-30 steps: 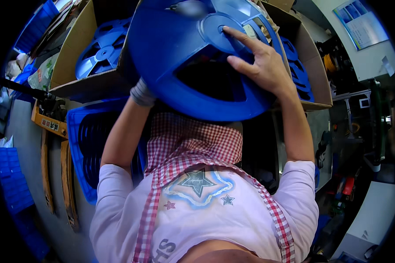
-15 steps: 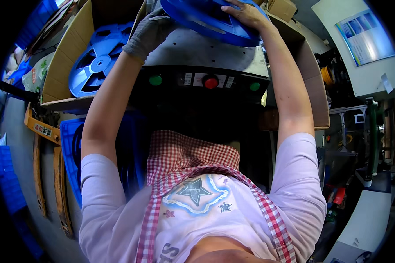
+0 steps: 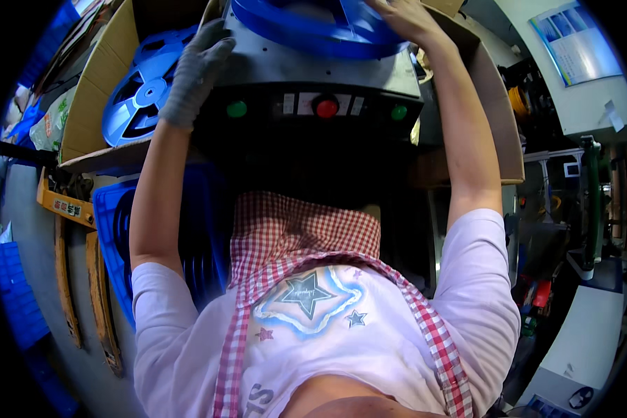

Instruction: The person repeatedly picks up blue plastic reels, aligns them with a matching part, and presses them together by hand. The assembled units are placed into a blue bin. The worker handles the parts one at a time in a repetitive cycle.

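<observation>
A large blue plastic reel (image 3: 313, 36) is over the metal top of a machine (image 3: 285, 68), cut off by the upper edge of the view. My bare right hand (image 3: 412, 21) grips its right side; some fingertips are out of view. Wearing a grey knitted glove, my left hand (image 3: 196, 73) is at the left edge of the machine top. Its fingers are parted, nothing is in them, and a gap separates it from the reel. Along the machine's front panel are a red button (image 3: 326, 106), a green button (image 3: 237, 109) and another green button (image 3: 398, 112).
On the left, a cardboard box (image 3: 94, 104) holds blue reels (image 3: 150, 94). Below it stands a blue crate (image 3: 111, 209) with dark round discs inside, beside an orange pallet jack (image 3: 66, 205). Another cardboard box (image 3: 498, 118) flanks the machine on the right.
My left hand has let go of the reel and moved left and down. The reel has shifted slightly left and up, with my right hand still on it.
</observation>
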Motion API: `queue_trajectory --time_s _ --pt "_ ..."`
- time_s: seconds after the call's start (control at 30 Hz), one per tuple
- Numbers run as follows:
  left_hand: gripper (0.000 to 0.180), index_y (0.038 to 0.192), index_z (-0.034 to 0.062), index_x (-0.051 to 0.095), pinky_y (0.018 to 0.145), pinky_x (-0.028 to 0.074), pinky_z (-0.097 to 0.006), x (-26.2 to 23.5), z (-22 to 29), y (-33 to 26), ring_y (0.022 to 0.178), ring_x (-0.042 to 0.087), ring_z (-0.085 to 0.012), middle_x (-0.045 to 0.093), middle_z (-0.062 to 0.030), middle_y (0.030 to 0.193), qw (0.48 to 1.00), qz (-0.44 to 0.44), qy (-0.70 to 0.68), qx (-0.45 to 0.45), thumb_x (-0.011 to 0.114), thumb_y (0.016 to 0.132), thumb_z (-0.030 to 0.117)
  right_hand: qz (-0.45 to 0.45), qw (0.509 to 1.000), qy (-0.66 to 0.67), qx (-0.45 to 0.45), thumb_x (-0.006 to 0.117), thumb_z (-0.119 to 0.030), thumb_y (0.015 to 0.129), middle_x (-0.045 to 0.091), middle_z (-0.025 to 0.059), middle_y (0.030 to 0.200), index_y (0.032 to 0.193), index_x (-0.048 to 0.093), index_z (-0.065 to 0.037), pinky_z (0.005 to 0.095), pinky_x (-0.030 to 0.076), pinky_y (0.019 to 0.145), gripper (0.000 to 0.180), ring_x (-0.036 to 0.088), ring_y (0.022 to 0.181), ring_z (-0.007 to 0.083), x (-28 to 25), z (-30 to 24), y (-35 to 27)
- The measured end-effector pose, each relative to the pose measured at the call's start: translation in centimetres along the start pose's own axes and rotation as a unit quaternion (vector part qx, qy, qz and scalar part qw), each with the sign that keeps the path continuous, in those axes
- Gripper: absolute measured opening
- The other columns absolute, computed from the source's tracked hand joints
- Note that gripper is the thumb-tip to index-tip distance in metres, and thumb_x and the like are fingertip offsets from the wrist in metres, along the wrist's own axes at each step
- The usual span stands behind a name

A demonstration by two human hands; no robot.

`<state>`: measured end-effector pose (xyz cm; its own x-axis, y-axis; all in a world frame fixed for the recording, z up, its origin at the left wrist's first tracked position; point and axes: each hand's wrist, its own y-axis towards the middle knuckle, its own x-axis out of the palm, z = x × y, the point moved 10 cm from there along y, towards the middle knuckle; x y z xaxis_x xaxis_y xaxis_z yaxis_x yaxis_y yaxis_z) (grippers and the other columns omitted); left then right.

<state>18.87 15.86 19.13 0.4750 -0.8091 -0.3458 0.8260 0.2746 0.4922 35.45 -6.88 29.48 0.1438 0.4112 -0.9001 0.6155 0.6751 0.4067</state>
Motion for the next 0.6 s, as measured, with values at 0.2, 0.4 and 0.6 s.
queue_trajectory --time_s 0.2,0.4,0.6 --pt "0.092 0.146 0.0118 0.03 0.105 0.04 -0.045 0.1 2.8 -6.4 0.124 0.045 -0.0373 0.046 -0.021 0.132 0.925 0.002 0.381 -0.01 0.081 0.071 0.031 0.07 0.997 0.017 0.032 0.082 -0.046 0.066 0.043 0.0206 0.136 0.146 0.032 -0.013 0.0438 0.037 0.105 0.1 0.04 0.128 0.0367 0.7 8.5 -15.9" --pt "0.091 0.147 0.0132 0.03 0.107 0.038 -0.045 0.8 0.7 -6.7 0.125 0.044 -0.0394 0.045 -0.0216 0.135 0.913 -0.012 0.403 -0.06 0.08 0.072 0.026 0.035 0.997 -0.026 0.066 0.081 -0.04 0.069 0.04 0.0164 0.14 0.147 0.028 -0.017 0.0452 0.039 0.104 0.097 0.039 0.129 0.036 3.9 8.9 -18.2" --pt "0.079 0.142 0.0074 0.037 0.104 0.034 -0.047 2.0 4.2 -9.0 0.123 0.042 -0.0401 0.045 -0.0234 0.132 0.899 0.029 0.432 0.058 0.076 0.076 0.025 0.047 0.996 -0.008 0.078 0.073 -0.046 0.078 0.041 0.0207 0.138 0.145 0.034 -0.011 0.0436 0.038 0.105 0.085 0.038 0.129 0.0364 4.8 9.3 -20.7"
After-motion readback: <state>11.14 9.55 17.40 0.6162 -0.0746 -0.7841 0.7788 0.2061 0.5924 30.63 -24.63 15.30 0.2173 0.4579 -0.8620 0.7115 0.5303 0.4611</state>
